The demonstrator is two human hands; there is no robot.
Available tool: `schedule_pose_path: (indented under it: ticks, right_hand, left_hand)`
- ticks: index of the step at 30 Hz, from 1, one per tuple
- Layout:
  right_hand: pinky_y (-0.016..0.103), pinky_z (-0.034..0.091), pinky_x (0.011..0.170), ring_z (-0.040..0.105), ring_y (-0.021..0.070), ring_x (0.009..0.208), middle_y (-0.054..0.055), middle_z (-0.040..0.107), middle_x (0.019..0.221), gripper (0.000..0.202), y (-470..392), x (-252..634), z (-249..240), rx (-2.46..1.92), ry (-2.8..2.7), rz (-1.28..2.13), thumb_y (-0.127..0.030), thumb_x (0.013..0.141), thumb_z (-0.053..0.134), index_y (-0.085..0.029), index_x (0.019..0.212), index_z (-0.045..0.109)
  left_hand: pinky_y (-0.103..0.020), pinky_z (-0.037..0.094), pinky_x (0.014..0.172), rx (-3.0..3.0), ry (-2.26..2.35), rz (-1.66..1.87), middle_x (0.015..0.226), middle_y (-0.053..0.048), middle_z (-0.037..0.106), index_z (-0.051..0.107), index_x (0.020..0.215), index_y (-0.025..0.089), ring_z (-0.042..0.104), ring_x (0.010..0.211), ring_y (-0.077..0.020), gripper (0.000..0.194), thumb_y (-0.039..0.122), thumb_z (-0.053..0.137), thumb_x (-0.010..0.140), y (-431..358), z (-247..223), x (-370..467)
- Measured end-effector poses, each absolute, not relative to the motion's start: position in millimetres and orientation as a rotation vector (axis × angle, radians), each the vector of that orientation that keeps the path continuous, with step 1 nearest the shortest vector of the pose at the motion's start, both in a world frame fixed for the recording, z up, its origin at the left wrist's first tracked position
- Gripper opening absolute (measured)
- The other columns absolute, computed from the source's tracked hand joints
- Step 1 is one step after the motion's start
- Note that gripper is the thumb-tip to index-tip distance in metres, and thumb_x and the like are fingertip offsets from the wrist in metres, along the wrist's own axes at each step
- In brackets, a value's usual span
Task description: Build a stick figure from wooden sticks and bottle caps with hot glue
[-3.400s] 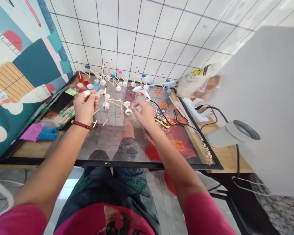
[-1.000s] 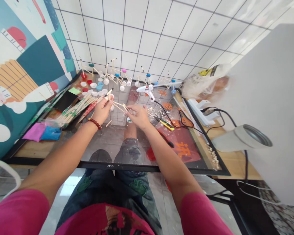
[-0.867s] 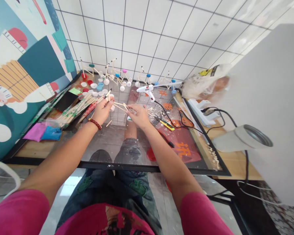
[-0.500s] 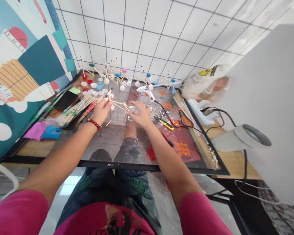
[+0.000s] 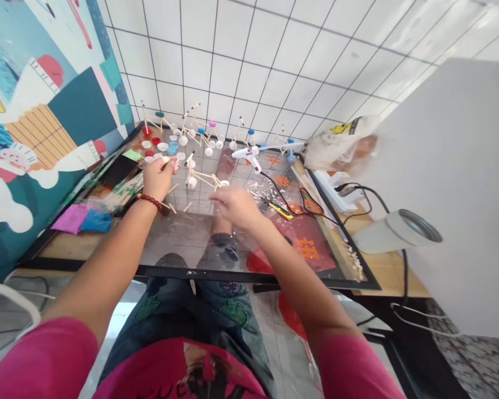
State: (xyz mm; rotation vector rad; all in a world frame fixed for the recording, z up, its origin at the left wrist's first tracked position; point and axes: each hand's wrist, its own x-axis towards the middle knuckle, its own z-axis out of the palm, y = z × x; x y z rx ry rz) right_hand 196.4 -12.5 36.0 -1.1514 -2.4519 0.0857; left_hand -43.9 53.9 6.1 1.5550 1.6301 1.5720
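Observation:
A small frame of wooden sticks (image 5: pixel 203 176), shaped like a tricycle with white bottle caps as wheels, stands on the glass-topped table between my hands. One white cap (image 5: pixel 192 182) sits at its left end, below an upright with a dark tip. My left hand (image 5: pixel 160 174), a beaded bracelet at its wrist, is beside that upright, apart from the frame, over the loose caps. Its fingertips are pinched together; what they hold is unclear. Close in front of the frame's right end is my right hand (image 5: pixel 235 205), fingers curled together, their contents hidden.
Several similar stick models (image 5: pixel 199 131) line the wall. A white glue gun (image 5: pixel 249 157) lies at centre right, its black cord running to a power strip (image 5: pixel 336 191). A yellow cutter (image 5: pixel 280 210), wood scraps, packs of sticks (image 5: pixel 127 191) and coloured packets (image 5: pixel 95 220) lie around.
My left hand has let go of the stick frame and moved left. The right hand has drawn slightly down from the frame, its fingers now curled. The frame stands by itself.

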Motion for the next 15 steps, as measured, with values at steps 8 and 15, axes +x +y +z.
schedule_pose_path:
  ticks: [8, 15]
  right_hand:
    - [0.035, 0.047, 0.066, 0.067, 0.0247, 0.085, 0.009, 0.072, 0.100, 0.026, -24, 129, 11, -1.216, -2.655, -0.257, -0.011, 0.089, 0.054, -0.026, 0.101, 0.071]
    - [0.031, 0.048, 0.065, 0.068, 0.0213, 0.090, 0.006, 0.072, 0.103, 0.024, -42, 156, 25, -1.416, -2.560, -0.173, -0.017, 0.094, 0.050, -0.030, 0.099, 0.071]
  left_hand:
    - [-0.030, 0.050, 0.080, 1.668, 1.725, 1.456, 0.078, -0.004, 0.071, 0.072, 0.079, 0.017, 0.064, 0.078, -0.0192, 0.020, 0.029, 0.056, 0.081, 46, 10, -49]
    - [-0.032, 0.052, 0.076, 1.715, 1.733, 1.385, 0.087, -0.006, 0.071, 0.072, 0.110, 0.017, 0.064, 0.077, -0.0206, 0.035, 0.034, 0.058, 0.083, 47, 4, -43]
